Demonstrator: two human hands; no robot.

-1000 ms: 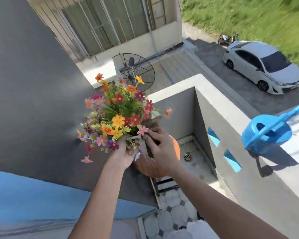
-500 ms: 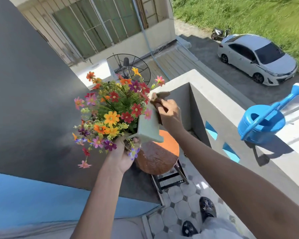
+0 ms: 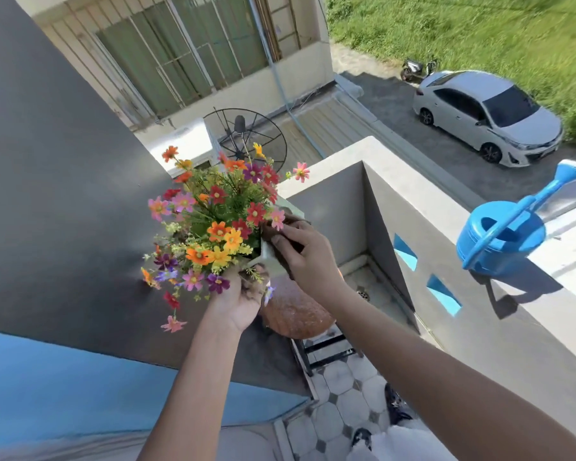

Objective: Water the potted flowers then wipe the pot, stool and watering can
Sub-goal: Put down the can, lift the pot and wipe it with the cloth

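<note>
My left hand holds up a pale grey-green pot full of colourful flowers, tilted to the left. My right hand presses a dark brown cloth against the pot's right side. Below the pot stands a stool with a round orange wet seat on a dark frame. The blue watering can sits on top of the balcony wall at the right, apart from both hands.
A grey concrete balcony wall with blue cut-outs runs along the right. A dark grey wall stands close on the left. The tiled floor with a drain lies below. A white car is parked on the street below.
My right hand has slid the cloth down from the pot's upper corner to its side. The pot stays held up, tilted, in my left hand.
</note>
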